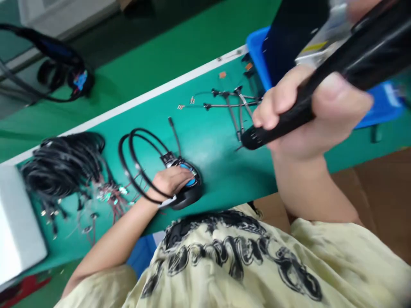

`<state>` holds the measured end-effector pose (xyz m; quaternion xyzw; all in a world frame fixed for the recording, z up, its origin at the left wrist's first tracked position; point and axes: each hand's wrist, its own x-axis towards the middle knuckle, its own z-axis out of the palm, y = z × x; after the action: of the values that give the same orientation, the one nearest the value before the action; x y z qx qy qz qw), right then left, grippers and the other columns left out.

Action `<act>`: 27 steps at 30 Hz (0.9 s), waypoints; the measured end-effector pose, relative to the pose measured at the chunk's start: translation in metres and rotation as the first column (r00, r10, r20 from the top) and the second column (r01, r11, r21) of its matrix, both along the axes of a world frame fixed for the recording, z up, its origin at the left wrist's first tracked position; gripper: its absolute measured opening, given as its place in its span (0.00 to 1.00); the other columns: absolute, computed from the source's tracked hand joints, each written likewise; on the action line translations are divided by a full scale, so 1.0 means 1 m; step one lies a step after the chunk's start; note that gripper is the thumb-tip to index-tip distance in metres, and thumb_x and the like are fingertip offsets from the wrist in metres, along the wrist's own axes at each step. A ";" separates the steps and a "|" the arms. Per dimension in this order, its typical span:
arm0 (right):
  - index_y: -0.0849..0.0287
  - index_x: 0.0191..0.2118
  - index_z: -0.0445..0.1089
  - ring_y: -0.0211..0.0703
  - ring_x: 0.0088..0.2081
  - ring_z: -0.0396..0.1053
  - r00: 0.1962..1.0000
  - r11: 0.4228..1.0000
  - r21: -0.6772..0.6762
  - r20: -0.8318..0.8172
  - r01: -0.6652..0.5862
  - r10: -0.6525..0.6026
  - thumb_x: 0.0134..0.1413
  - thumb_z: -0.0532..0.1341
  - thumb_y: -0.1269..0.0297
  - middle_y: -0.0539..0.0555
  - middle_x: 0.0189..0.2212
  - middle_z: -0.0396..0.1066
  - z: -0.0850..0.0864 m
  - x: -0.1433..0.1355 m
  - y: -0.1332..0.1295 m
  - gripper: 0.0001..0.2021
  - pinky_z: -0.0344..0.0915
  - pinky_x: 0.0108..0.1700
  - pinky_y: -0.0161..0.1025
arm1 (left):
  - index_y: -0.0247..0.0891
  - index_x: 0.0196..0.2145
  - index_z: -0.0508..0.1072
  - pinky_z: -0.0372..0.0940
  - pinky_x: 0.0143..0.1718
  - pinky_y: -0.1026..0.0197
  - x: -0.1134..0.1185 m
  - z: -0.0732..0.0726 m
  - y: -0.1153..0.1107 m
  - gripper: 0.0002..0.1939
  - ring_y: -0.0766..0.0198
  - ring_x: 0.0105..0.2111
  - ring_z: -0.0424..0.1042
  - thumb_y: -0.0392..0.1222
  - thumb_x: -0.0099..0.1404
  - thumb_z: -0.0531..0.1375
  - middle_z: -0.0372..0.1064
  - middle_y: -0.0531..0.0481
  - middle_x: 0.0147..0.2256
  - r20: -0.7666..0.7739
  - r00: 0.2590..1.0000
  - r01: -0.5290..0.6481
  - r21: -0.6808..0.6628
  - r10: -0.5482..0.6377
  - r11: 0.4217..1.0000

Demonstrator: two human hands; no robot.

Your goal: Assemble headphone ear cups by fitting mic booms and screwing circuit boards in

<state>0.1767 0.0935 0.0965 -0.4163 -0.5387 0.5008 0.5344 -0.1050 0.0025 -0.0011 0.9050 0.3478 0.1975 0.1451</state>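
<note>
Near the table's front edge lies a black headset (189, 199), with twin hoop bands, a thin microphone boom and an ear cup showing blue inside. My left hand (173, 179) is closed on that ear cup, its fingertips over the blue part; what lies under them is hidden. In my right hand (321, 113) is a thick black electric screwdriver (289, 122), gripped with fingers and thumb wrapped round it. Its thin bit points down and left, above the table and apart from the headset. The screwdriver's rear end runs out of view at the upper right.
Bundled black cables (64, 164) with loose wire ends lie on the green table (218, 171) at left, beside a white box (19, 226). Several thin microphone booms (233, 107) lie behind my right hand. A blue bin (257, 42) stands at right. Another headset (61, 64) is beyond the table.
</note>
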 end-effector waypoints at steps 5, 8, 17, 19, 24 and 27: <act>0.53 0.33 0.56 0.35 0.21 0.61 0.994 0.994 -0.060 -0.077 -0.088 0.083 0.50 0.54 0.40 0.47 0.23 0.59 -0.026 -0.087 -0.045 0.20 0.66 0.26 0.39 | 0.36 0.39 0.76 0.71 0.41 0.67 0.001 -0.011 0.002 0.09 0.67 0.38 0.77 0.38 0.69 0.56 0.77 0.48 0.36 0.067 0.998 0.002 0.013 -0.003 1.000; 0.52 0.34 0.55 0.34 0.23 0.62 0.991 0.994 -0.005 -0.080 -0.110 0.109 0.48 0.58 0.41 0.45 0.23 0.60 -0.040 -0.102 -0.051 0.20 0.67 0.27 0.38 | 0.35 0.38 0.76 0.70 0.42 0.67 0.002 -0.015 0.004 0.08 0.67 0.38 0.76 0.39 0.69 0.57 0.77 0.47 0.36 0.099 0.995 0.016 0.059 -0.022 0.998; 0.55 0.30 0.58 0.32 0.20 0.63 0.940 0.964 0.219 -0.268 -0.153 0.210 0.53 0.63 0.57 0.44 0.22 0.63 -0.063 -0.104 -0.047 0.13 0.64 0.24 0.35 | 0.34 0.39 0.76 0.70 0.44 0.65 0.002 -0.019 0.001 0.08 0.66 0.40 0.76 0.38 0.69 0.57 0.77 0.47 0.37 0.187 0.982 0.016 0.021 -0.020 1.000; 0.55 0.32 0.58 0.32 0.21 0.63 0.936 0.964 0.224 -0.283 -0.146 0.208 0.53 0.63 0.60 0.43 0.22 0.63 -0.067 -0.106 -0.047 0.12 0.64 0.24 0.34 | 0.34 0.38 0.76 0.70 0.44 0.66 0.002 -0.018 0.001 0.08 0.66 0.39 0.76 0.38 0.69 0.57 0.77 0.48 0.37 0.186 0.983 0.011 0.023 -0.015 1.000; 0.54 0.37 0.56 0.32 0.22 0.63 0.927 0.952 0.255 -0.285 -0.171 0.243 0.52 0.64 0.64 0.44 0.23 0.64 -0.070 -0.109 -0.048 0.14 0.64 0.25 0.35 | 0.36 0.40 0.77 0.69 0.43 0.66 0.002 -0.016 0.001 0.09 0.67 0.39 0.75 0.39 0.69 0.56 0.76 0.48 0.37 0.163 0.986 -0.012 -0.015 0.014 1.000; 0.54 0.39 0.53 0.33 0.22 0.62 0.931 0.952 0.263 -0.281 -0.160 0.234 0.52 0.63 0.63 0.43 0.23 0.63 -0.071 -0.111 -0.049 0.16 0.64 0.25 0.35 | 0.36 0.41 0.77 0.69 0.43 0.65 0.002 -0.013 -0.001 0.12 0.65 0.41 0.75 0.40 0.71 0.54 0.76 0.48 0.37 0.115 0.993 -0.020 -0.050 0.026 0.999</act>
<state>0.0660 0.0450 0.0257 -0.2099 -0.5431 0.5438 0.6043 -0.1034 0.0017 -0.0141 0.8841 0.3538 0.2427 0.1850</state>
